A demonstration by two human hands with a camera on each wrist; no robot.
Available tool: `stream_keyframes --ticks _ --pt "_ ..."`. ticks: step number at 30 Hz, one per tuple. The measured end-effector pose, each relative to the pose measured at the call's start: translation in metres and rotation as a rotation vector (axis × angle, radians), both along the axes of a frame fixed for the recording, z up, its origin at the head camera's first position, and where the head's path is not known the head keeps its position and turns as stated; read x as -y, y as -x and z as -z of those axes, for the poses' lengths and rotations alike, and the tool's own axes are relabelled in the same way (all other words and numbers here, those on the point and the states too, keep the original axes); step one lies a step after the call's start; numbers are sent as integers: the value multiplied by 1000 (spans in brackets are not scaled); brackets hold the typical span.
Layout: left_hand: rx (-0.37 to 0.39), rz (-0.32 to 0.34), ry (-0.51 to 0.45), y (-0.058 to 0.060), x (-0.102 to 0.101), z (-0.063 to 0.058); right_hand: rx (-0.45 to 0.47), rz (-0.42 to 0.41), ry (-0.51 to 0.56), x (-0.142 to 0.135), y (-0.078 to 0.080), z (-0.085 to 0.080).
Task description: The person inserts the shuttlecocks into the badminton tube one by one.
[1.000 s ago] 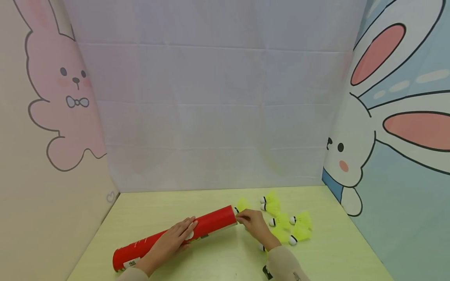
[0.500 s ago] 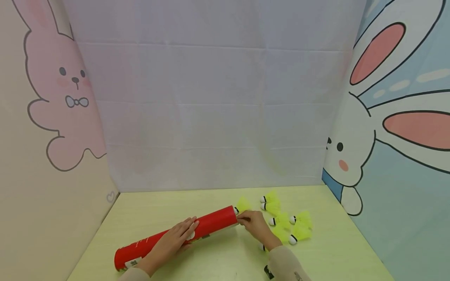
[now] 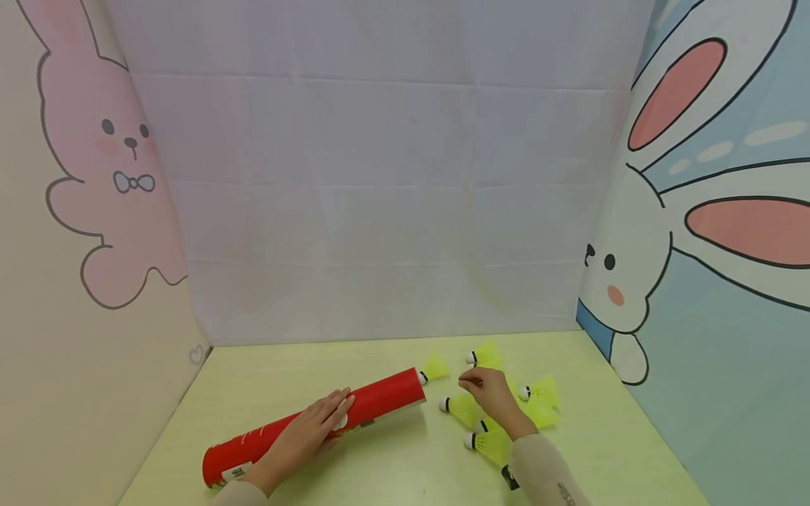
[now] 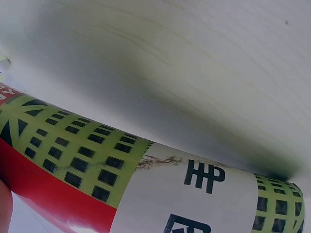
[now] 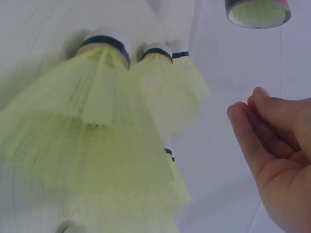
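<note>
A red shuttlecock tube (image 3: 389, 395) lies aslant on the table, its far end toward the right. My left hand (image 3: 308, 427) holds it around the middle, fingers across the top and thumb on the near side. In the left wrist view, the tube's green and white printed side (image 4: 180, 189) shows. My right hand (image 3: 496, 399) hovers over the yellow shuttlecocks (image 3: 490, 444), its thumb and fingertips close together with nothing seen between them. The right wrist view shows this hand (image 5: 279, 145) beside several shuttlecocks (image 5: 102, 102), apart from the tube's open end (image 5: 257, 13).
One yellow shuttlecock (image 3: 436, 367) lies just beyond the tube's right end. Others spread over the right side of the table (image 3: 380, 478), some partly hidden by my right hand. A pale cloth (image 3: 380, 211) hangs behind the table, with rabbit-printed walls at both sides.
My right hand has left the tube's right end and moved right, over the shuttlecocks, uncovering one near the tube. My left hand and the tube stay nearly in place.
</note>
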State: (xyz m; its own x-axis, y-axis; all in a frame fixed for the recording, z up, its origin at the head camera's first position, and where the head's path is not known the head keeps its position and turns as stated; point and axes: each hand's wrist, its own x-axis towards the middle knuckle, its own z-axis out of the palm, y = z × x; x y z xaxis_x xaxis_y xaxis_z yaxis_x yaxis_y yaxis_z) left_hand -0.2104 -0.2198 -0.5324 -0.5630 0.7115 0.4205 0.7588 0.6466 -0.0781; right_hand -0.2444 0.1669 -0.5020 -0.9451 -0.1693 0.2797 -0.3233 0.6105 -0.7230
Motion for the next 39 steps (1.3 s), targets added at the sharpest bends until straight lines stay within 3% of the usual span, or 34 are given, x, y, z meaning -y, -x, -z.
stream_keyframes --ticks 11,20,27,39 --pt "1 0 -6 -4 -1 -3 158 64 -72 -21 -2 1" --pt "-5 8 -22 -5 4 -4 270 1 -127 -28 -5 6" --pt "-9 10 -20 -5 6 -4 285 -46 -126 -24 -5 12" --pt "-19 5 -13 -3 9 0 262 -41 -103 -13 -1 18"
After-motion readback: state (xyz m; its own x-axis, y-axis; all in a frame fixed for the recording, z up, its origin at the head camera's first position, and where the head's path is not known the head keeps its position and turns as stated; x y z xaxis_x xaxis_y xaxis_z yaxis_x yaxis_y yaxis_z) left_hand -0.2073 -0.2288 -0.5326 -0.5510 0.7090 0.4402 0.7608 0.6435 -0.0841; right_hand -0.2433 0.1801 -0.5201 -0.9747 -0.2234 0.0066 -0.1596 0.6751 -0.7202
